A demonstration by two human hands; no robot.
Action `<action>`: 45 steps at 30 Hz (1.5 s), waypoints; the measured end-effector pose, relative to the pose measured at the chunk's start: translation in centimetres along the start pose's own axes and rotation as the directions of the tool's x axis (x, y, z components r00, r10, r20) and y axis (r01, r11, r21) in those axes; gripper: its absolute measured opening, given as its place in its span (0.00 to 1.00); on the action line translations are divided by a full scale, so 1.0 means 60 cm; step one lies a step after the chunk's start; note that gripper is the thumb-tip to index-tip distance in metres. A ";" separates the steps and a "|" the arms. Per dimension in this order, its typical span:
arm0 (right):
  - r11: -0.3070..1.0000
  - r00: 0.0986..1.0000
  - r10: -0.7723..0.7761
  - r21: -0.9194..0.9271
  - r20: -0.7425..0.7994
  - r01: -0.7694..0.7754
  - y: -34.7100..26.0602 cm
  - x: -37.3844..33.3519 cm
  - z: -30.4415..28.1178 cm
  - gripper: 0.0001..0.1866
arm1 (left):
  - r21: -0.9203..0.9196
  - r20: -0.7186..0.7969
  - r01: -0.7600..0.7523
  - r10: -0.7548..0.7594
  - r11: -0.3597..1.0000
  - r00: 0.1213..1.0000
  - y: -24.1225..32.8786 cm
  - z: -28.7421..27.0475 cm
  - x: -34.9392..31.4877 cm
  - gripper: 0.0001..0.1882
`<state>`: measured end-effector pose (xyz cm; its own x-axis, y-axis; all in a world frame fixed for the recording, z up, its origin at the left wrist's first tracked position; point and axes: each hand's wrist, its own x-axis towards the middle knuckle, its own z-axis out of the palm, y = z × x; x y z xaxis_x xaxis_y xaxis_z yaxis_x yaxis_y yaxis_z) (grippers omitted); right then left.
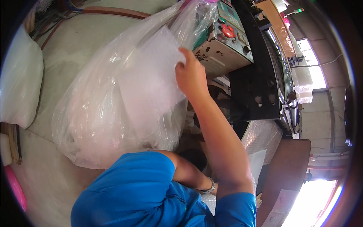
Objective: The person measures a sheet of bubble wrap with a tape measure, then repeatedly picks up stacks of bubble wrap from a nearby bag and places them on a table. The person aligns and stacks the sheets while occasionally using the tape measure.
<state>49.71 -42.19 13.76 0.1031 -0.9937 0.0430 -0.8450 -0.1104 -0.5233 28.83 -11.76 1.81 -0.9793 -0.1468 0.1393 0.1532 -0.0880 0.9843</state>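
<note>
My right hand (191,75) is at the right edge of a thin white sheet (151,75). Its index finger and thumb are apart, with nothing visible between them; the other fingers are hidden. The sheet lies slanted at a large clear plastic bag (90,109), which bulges with pale, pinkish-white contents. Whether the sheet is inside the bag or on top of it, I cannot tell. My left forearm (191,172), wearing a wristwatch (212,185), passes behind my right arm, which hides the left hand.
Beyond my right hand stands a worn metal control box (223,56) with a red button (228,31). A black machine frame (253,90) borders the right side. Bubble wrap (262,136) and a brown board (285,170) sit lower right. Another white bag (19,79) stands at far left.
</note>
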 end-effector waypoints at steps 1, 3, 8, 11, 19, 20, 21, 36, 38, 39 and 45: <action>0.993 0.980 -0.117 -0.024 -0.163 0.115 0.004 0.019 0.014 0.19 | -0.004 0.015 0.008 -0.008 1.000 1.000 0.004 -0.006 -0.008 0.35; 0.990 0.947 -0.119 -0.104 -0.299 0.091 0.024 0.053 0.035 0.19 | -0.011 0.056 0.023 -0.022 1.000 0.998 0.007 -0.011 -0.023 0.35; 0.979 0.986 0.063 0.180 0.155 -0.091 0.081 0.062 0.128 0.29 | -0.034 0.041 0.023 -0.022 0.999 0.999 0.017 -0.034 -0.034 0.34; 0.912 0.786 -0.133 0.386 0.603 -0.141 0.123 -0.006 0.161 0.44 | -0.045 0.105 0.039 -0.034 0.998 0.994 0.014 -0.025 -0.056 0.34; 0.785 0.704 0.157 -0.520 0.692 0.336 0.153 -0.079 0.150 0.51 | -0.076 0.102 0.070 -0.062 0.995 0.993 0.021 -0.037 -0.076 0.33; 0.710 0.642 0.307 -0.619 0.702 0.336 0.162 -0.082 0.138 0.48 | -0.075 0.097 0.073 -0.066 0.995 0.993 0.024 -0.037 -0.075 0.33; 0.624 0.572 0.456 -0.703 0.682 0.341 0.174 -0.090 0.123 0.44 | -0.074 0.091 0.077 -0.070 0.994 0.993 0.024 -0.037 -0.075 0.33; 0.839 0.879 -0.232 -0.542 -0.417 -0.035 0.079 -0.513 -0.417 0.23 | -0.480 0.090 0.171 -0.146 0.860 0.985 0.109 -0.090 -0.029 0.32; 0.924 0.659 -0.013 -0.261 -0.752 -0.280 0.127 -0.619 -0.430 0.24 | -0.521 0.115 0.173 -0.132 0.836 0.985 0.102 -0.081 -0.023 0.32; 0.924 0.535 0.122 -0.101 -0.836 -0.368 0.153 -0.675 -0.428 0.26 | -0.511 0.111 0.178 -0.141 0.841 0.984 0.105 -0.076 -0.021 0.33; 0.794 0.239 0.592 0.504 -0.770 -0.341 0.309 -0.943 -0.382 0.44 | -0.454 -0.010 0.099 -0.117 0.885 0.993 0.166 -0.050 0.013 0.36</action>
<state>16.18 11.58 21.12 -0.8793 -0.3167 0.3558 -0.4412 0.2601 -0.8589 30.00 -15.72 11.38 -0.9891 -0.1456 0.0225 0.0985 -0.5400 0.8359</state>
